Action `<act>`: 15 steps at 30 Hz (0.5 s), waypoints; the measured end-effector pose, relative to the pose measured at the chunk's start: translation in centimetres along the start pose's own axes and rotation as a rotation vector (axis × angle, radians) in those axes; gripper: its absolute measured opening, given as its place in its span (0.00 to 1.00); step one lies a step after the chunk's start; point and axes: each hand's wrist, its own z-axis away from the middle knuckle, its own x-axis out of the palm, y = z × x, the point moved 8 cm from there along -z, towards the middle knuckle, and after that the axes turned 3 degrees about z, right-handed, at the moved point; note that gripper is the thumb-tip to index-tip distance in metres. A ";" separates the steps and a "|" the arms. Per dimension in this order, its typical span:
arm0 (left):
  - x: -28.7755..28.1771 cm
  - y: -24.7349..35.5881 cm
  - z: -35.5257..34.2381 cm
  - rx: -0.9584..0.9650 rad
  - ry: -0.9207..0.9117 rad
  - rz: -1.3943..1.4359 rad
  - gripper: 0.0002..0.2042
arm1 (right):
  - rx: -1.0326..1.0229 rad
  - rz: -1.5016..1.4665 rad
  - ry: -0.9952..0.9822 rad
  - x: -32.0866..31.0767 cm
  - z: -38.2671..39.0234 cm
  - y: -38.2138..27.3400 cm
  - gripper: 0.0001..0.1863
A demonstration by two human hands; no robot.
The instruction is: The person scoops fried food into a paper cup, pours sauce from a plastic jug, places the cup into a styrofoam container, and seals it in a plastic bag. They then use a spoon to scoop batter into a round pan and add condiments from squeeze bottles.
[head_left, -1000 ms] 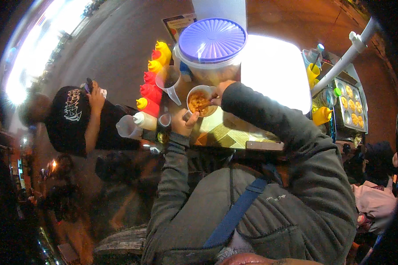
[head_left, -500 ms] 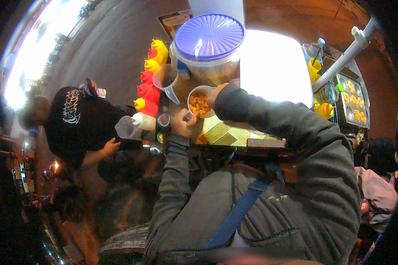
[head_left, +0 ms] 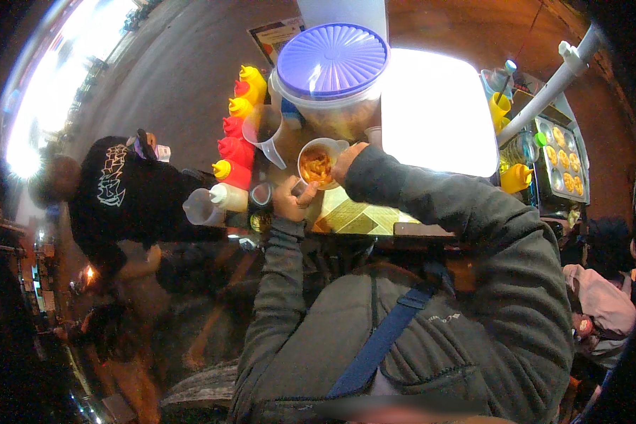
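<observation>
My left hand (head_left: 295,198) grips a clear cup (head_left: 305,146) of orange-brown food (head_left: 318,165). My right hand (head_left: 350,162) is closed at the cup's right rim, fingers over it; whatever they hold is hidden. Above the cup stands a big clear tub with a purple ribbed lid (head_left: 331,60). To the left are a tapered clear pitcher (head_left: 265,138) and a row of red, yellow and white squeeze bottles (head_left: 234,149). A small dark-rimmed container (head_left: 260,198) sits beside my left hand.
A glowing white panel (head_left: 438,106) fills the counter's right. Beyond are yellow bottles (head_left: 516,177), a white pole (head_left: 544,92) and a tray of yellow rounds (head_left: 562,159). A person in black (head_left: 106,198) stands left, near another clear jug (head_left: 203,205).
My right hand has shifted slightly down, and the wooden utensil seen in it a second ago no longer shows. The person on the left has lowered their arm.
</observation>
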 end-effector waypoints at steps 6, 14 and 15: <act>-0.2 0.0 -0.8 0.032 -0.015 0.020 0.17 | 0.110 -0.113 0.096 -2.7 -0.6 3.0 0.10; -0.3 -0.3 0.2 -0.020 0.009 0.019 0.19 | -0.066 -0.099 0.047 -0.8 1.6 -1.4 0.07; -0.3 -0.3 -0.1 -0.021 0.005 0.014 0.19 | -0.078 -0.103 0.139 -1.8 1.6 -1.4 0.07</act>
